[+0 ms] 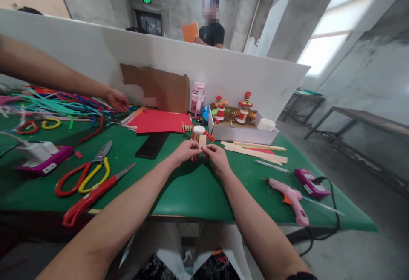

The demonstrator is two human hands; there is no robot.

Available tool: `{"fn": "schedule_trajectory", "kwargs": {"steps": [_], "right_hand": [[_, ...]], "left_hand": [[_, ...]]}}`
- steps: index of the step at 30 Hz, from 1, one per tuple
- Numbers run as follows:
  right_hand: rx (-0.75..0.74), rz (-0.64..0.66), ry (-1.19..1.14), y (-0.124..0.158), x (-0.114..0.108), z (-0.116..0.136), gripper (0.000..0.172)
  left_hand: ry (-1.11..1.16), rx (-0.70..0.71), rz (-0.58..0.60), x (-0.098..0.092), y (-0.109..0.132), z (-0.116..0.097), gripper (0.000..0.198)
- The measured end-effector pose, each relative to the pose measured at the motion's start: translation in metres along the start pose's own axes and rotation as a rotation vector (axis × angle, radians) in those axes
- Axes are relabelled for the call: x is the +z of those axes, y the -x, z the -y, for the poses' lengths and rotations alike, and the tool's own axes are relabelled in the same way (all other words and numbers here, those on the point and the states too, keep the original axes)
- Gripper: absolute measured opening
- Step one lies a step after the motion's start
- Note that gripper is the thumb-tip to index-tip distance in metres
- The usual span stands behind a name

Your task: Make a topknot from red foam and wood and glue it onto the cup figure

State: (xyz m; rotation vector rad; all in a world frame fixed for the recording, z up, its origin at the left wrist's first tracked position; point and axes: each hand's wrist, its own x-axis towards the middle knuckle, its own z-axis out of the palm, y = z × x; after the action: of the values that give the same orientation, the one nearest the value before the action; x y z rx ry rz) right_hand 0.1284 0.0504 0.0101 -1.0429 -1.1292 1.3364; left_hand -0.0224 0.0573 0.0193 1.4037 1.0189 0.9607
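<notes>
Both hands meet above the middle of the green table. My left hand (pixel 186 151) pinches a small flat tan strip (pixel 202 140) from the left side. My right hand (pixel 217 156) has its fingers closed at the strip's lower right edge. Just behind the strip stands a small cup (pixel 198 130) with a white top, partly hidden by the strip and my fingers. Pleated paper pieces stick out on both sides of it, a pale one (pixel 187 127) to the left and an orange one (pixel 209 136) to the right.
A box (pixel 244 134) holds two paper figures. Right: wooden strips (pixel 252 151), a pen (pixel 271 166), a pink glue gun (pixel 292 199), a purple socket block (pixel 311 184). Left: a black phone (pixel 152 145), red paper (pixel 162 121), scissors (pixel 92 167), a red-handled cutter (pixel 99 192). Another person's hand (pixel 116 100) reaches in.
</notes>
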Motion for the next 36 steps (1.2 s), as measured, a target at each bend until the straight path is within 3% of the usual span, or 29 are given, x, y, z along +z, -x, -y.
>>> {"fn": "schedule_trajectory", "kwargs": {"steps": [31, 36], "right_hand": [[0.044, 0.016, -0.005, 0.0013, 0.0002, 0.0, 0.035], [0.043, 0.005, 0.007, -0.0003, -0.0005, -0.0023, 0.035]], "left_hand": [[0.003, -0.002, 0.007, -0.0011, -0.0018, 0.0071, 0.033], [0.024, -0.024, -0.042, 0.0, -0.0003, 0.0028, 0.03]]}}
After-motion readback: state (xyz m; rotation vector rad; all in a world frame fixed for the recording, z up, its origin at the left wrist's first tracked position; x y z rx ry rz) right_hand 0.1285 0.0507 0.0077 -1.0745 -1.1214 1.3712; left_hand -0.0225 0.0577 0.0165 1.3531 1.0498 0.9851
